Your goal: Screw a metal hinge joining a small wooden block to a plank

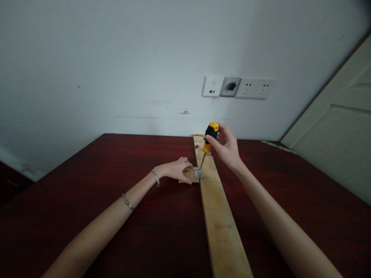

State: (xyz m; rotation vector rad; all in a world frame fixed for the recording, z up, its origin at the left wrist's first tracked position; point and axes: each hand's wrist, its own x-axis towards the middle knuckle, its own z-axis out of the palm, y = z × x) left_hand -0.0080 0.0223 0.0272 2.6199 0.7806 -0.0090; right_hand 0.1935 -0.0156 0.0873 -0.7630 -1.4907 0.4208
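Note:
A long pale wooden plank (220,216) runs away from me across the dark red table. Against its left edge lies a small wooden block (189,175), and a metal hinge (198,173) spans the joint between the two. My left hand (176,170) grips the block, thumb on the near side and fingers on the far side. In my right hand (227,146) is a screwdriver (211,131) with a yellow and black handle, tilted with its tip down at the hinge's right leaf. Any screw under the tip is too small to make out.
The dark red table (130,239) meets a white wall (130,69) at its far edge. Sockets (255,88) and a black plug (232,86) are on the wall. A panelled white door (342,123) stands at the right, near a thin patterned strip (278,146).

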